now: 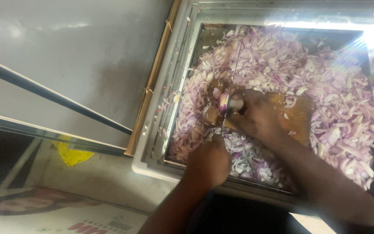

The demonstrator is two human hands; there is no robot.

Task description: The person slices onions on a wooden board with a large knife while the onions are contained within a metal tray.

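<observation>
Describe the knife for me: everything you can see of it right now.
The knife has a long, thin metal blade, seen edge-on and slightly blurred. It stands upright across the wooden board, cutting into a piece of onion. The left hand grips its hidden handle; the right hand steadies the onion beside the blade.

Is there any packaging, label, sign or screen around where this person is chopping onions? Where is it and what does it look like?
Printed sheet or poster: lies flat on the floor at bottom left, below the tray; pale background, red lettering, part of a printed picture.
Yellow crumpled scrap: on the floor by the tray's corner; it may be a wrapper, too blurred to tell.
No screens in view.
</observation>
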